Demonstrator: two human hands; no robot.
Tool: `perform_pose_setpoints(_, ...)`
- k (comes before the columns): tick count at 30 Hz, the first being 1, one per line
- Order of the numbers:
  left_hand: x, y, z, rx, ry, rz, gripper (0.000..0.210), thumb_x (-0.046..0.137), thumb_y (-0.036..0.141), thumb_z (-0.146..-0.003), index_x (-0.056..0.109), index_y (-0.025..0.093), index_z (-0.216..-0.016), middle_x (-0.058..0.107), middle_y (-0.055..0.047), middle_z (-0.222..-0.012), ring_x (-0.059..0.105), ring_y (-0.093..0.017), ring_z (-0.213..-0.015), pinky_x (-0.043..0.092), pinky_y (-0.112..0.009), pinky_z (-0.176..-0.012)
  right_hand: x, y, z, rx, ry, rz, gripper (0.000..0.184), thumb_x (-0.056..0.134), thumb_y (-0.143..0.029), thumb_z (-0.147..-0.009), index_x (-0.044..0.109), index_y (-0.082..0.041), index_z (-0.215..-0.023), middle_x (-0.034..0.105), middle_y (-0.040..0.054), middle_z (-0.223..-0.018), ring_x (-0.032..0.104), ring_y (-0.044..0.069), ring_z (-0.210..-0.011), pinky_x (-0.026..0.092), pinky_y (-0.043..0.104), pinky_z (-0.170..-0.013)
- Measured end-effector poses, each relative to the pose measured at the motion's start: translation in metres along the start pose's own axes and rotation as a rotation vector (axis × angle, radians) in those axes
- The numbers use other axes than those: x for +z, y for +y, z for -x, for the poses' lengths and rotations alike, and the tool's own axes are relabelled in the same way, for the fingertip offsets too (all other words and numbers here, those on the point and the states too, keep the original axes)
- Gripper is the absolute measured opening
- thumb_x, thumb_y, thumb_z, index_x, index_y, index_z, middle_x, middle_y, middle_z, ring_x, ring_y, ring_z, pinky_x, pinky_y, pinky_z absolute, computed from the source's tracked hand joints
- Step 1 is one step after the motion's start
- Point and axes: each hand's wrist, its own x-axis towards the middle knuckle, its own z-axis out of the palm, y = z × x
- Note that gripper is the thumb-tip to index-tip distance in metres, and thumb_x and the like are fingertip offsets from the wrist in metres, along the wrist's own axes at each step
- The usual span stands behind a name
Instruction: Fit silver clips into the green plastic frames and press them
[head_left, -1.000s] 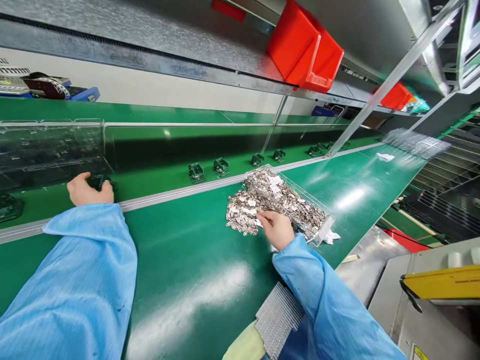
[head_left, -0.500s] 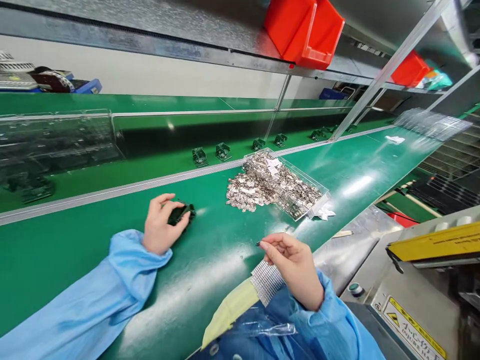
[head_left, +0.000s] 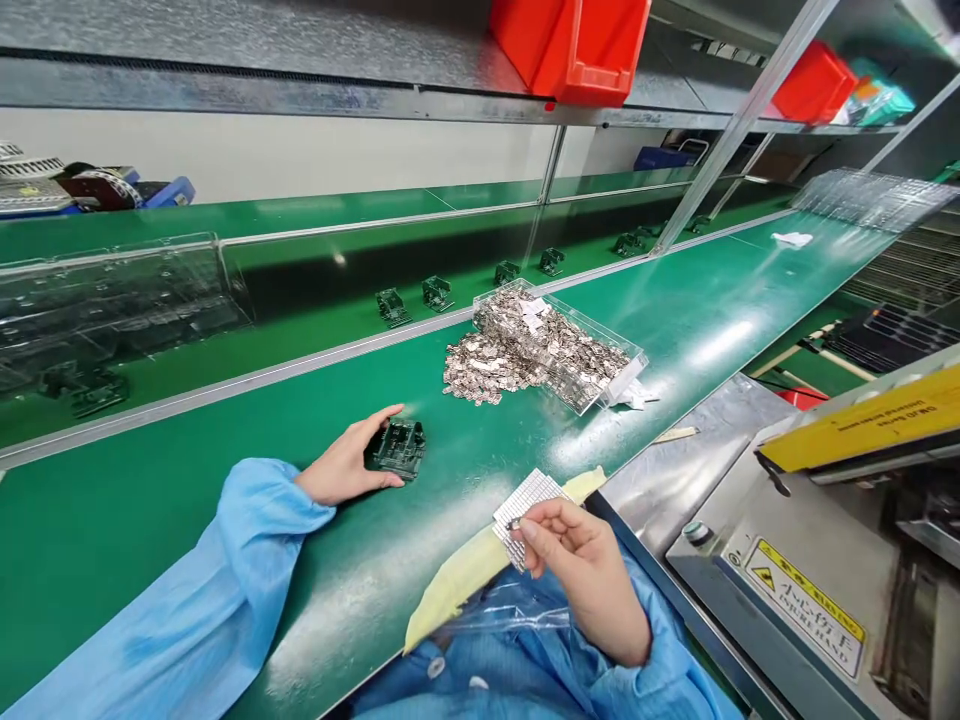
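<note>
My left hand [head_left: 349, 462] holds a small dark green circuit board [head_left: 403, 447] on the green bench, index finger at its far edge and thumb at its near edge. Between thumb and fingertips, my right hand [head_left: 581, 565] pinches a tiny dark part [head_left: 513, 524], too small to name. Just behind that pinch lies a sheet of small pale labels [head_left: 534, 493], on top of a strip of yellow tape or paper [head_left: 457, 590] along the bench's near edge. My right fingers partly hide the sheet.
A clear tray [head_left: 634, 370] heaped with small metal pieces [head_left: 495, 370] lies ahead, some spilled to its left. Several more boards [head_left: 436, 293] stand beyond the metal rail [head_left: 330, 362]. Red bins [head_left: 574, 50] sit on the shelf overhead. A machine with a warning label [head_left: 806, 607] is at right.
My left hand has shifted right with the board and uncovered more of it. My right hand has come down slightly over the label sheet, still pinching the tiny part. The camera view has tilted.
</note>
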Motion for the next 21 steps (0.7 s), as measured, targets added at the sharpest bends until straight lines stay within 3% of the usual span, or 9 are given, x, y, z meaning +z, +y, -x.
perform_pose_setpoints(3,0.022,0.021,0.004,-0.018,0.228,0.139,0.070,0.080,0.044,-0.063,0.051,0.022,-0.123,0.058,-0.010,-0.117,0.062,-0.029,-0.107,0.051,-0.045,-0.093,0.004,0.001,0.004,-0.013,0.034,-0.037,0.034,0.079,-0.046,-0.071,0.066,-0.015,-0.074,0.066,0.0048,-0.065,0.053,0.010,-0.049,0.044,0.019,-0.045)
perform_pose_setpoints(5,0.041,0.041,0.011,-0.048,0.372,0.354,0.061,0.080,0.043,-0.063,0.052,0.022,-0.113,0.055,-0.008,-0.115,0.063,-0.025,-0.102,0.055,-0.040,-0.087,0.006,0.003,0.005,-0.037,0.076,-0.042,0.031,0.078,-0.044,-0.073,0.065,-0.016,-0.074,0.063,0.0025,-0.061,0.051,0.010,-0.048,0.043,0.019,-0.046)
perform_pose_setpoints(7,0.061,0.066,0.019,-0.094,0.438,0.544,0.060,0.082,0.040,-0.062,0.052,0.022,-0.111,0.053,-0.008,-0.119,0.063,-0.023,-0.101,0.057,-0.036,-0.082,0.009,0.005,0.006,-0.097,0.120,-0.007,0.026,0.077,-0.041,-0.074,0.066,-0.017,-0.074,0.062,0.0025,-0.065,0.053,0.012,-0.054,0.044,0.021,-0.049)
perform_pose_setpoints(9,0.076,0.092,0.026,-0.110,0.419,0.655,0.059,0.083,0.035,-0.062,0.053,0.023,-0.112,0.053,-0.008,-0.122,0.062,-0.021,-0.102,0.057,-0.033,-0.082,0.012,0.006,0.006,-0.176,0.161,0.062,0.021,0.074,-0.036,-0.075,0.067,-0.017,-0.072,0.064,0.0065,-0.083,0.056,0.015,-0.066,0.046,0.024,-0.055)
perform_pose_setpoints(12,0.088,0.120,0.032,-0.126,0.316,0.812,0.056,0.083,0.031,-0.061,0.055,0.023,-0.108,0.062,-0.004,-0.105,0.065,-0.017,-0.086,0.058,-0.027,-0.073,0.017,0.008,0.009,-0.240,0.186,0.161,0.013,0.070,-0.030,-0.076,0.067,-0.018,-0.073,0.059,0.0103,-0.110,0.058,0.017,-0.076,0.047,0.027,-0.061)
perform_pose_setpoints(16,0.090,0.133,0.036,-0.185,0.202,0.940,0.055,0.083,0.030,-0.060,0.053,0.023,-0.106,0.063,0.001,-0.079,0.061,-0.012,-0.062,0.052,-0.020,-0.053,0.025,0.009,0.012,-0.256,0.188,0.231,0.004,0.066,-0.022,-0.075,0.068,-0.020,-0.073,0.059,0.0103,-0.113,0.058,0.022,-0.092,0.048,0.030,-0.069)
perform_pose_setpoints(21,0.091,0.132,0.040,-0.222,0.129,0.949,0.054,0.082,0.028,-0.060,0.053,0.022,-0.105,0.062,0.001,-0.077,0.059,-0.011,-0.058,0.049,-0.018,-0.048,0.032,0.012,0.012,-0.247,0.184,0.262,0.006,0.063,-0.019,-0.074,0.068,-0.020,-0.070,0.059,0.0102,-0.113,0.056,0.024,-0.099,0.048,0.030,-0.070)
